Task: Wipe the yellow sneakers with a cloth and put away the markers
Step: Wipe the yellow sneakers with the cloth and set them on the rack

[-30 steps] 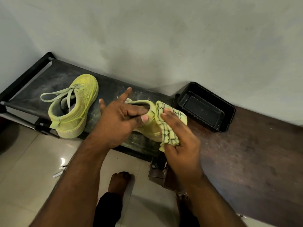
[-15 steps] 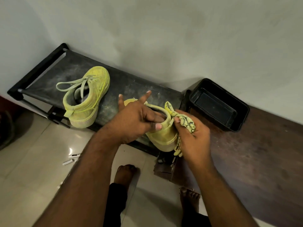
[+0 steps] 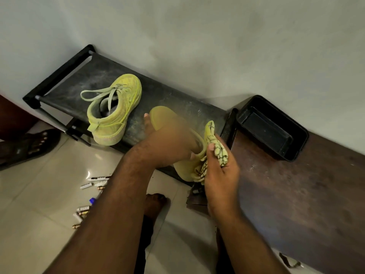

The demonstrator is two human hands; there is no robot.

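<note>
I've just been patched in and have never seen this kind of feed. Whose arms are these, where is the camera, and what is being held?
There is no machine: a person wears a wide-angle camera on the head, looking down at their own bare arms. The left hand grips one yellow sneaker; it is blurred by motion. The right hand presses a yellow patterned cloth against that sneaker's heel end. The second sneaker sits on a dusty black rack by the wall. An empty black tray rests on the dark wooden bench. Several markers lie scattered on the tiled floor.
</note>
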